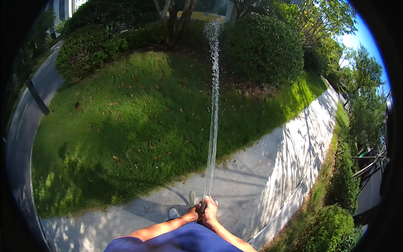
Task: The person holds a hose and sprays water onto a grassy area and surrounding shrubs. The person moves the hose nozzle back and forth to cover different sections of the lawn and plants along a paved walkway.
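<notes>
Both hands are together at the bottom centre, in front of a blue shirt. My right hand (209, 210) is closed around the end of a pale hose (203, 205), its thumb near the opening. Just beside it, my left hand (195, 213) also grips the hose, partly hidden behind the right. A loop of the hose (192, 198) shows beyond the left hand. From the opening a jet of water (214, 104) shoots away over the grass and breaks into drops in front of the shrubs.
I stand on a paved path (252, 163) that runs off to the upper right. Beyond it lies a lawn (126, 126) with fallen leaves, then a rounded bush (264, 50) and tree trunks (178, 25). A road (23, 126) and dark post (37, 97) are left; a hedge (343, 176) lines the right.
</notes>
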### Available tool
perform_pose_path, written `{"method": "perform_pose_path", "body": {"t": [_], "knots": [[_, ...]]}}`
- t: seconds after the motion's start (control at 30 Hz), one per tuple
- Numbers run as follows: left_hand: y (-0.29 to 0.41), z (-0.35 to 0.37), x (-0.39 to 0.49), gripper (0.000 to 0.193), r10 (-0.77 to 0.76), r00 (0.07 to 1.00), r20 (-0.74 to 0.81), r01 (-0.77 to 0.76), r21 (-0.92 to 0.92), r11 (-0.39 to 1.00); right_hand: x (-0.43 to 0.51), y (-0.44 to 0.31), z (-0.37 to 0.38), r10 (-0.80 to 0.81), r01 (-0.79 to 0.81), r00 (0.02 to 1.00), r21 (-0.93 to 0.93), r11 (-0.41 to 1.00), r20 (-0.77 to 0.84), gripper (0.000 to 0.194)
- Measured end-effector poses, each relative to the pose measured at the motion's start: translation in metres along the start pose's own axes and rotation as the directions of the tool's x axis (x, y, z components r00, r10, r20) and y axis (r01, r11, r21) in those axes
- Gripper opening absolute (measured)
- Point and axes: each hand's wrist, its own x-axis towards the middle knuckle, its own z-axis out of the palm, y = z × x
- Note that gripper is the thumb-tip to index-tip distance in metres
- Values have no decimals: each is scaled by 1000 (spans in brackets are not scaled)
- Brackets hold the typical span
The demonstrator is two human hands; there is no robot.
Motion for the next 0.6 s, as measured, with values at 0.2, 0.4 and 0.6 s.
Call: {"method": "perform_pose_path", "body": {"t": [0.2,0.4,0.6], "knots": [[21,-30,-11,47,-104,979,174,102,18,995,-1,14,0,-14,13,1000,30,999,28,28],[18,-24,-6,46,129,989,72,-72,-529,846,-7,3,10,28,-31,998,75,997,48,29],[15,-42,-2,54,122,969,216,-10,-457,889,0,4,15,2,-3,998,23,1000,56,28]]}}
